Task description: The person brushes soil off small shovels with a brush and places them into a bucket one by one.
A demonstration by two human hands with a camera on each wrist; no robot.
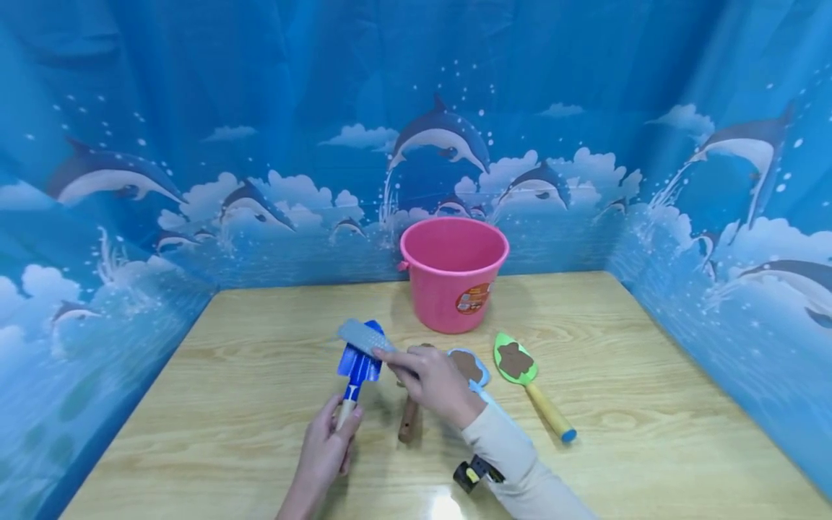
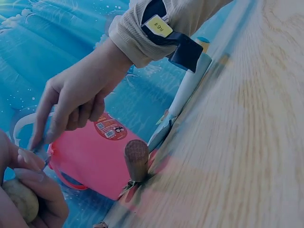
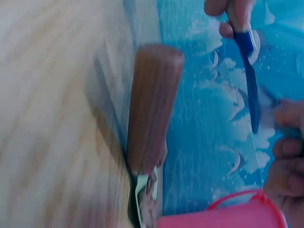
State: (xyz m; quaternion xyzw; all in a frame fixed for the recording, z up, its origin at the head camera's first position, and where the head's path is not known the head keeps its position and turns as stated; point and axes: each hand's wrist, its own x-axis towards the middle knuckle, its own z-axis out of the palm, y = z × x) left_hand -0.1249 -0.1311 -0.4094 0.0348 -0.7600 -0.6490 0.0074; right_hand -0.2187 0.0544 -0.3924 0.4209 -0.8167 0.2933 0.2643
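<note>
My left hand (image 1: 325,442) grips the pale wooden handle of a toy shovel with a blue blade (image 1: 356,367), held tilted up over the table. With my right hand (image 1: 434,381) I hold a flat, grey-blue dotted pad (image 1: 365,336) by one end; its other end overlaps the upper part of the blue blade. In the right wrist view the pad is blurred beside the thin edge of the shovel (image 3: 251,85). Below my right hand lies a tool with a brown wooden handle (image 1: 408,420), its head mostly hidden by the hand.
A pink bucket (image 1: 455,289) stands at the back. Right of my right hand lie a light-blue shovel (image 1: 482,374) and a green leaf-shaped trowel (image 1: 531,377) with a yellow handle, both with brown patches on their blades. A dolphin-printed curtain (image 1: 312,238) surrounds the table (image 1: 260,361).
</note>
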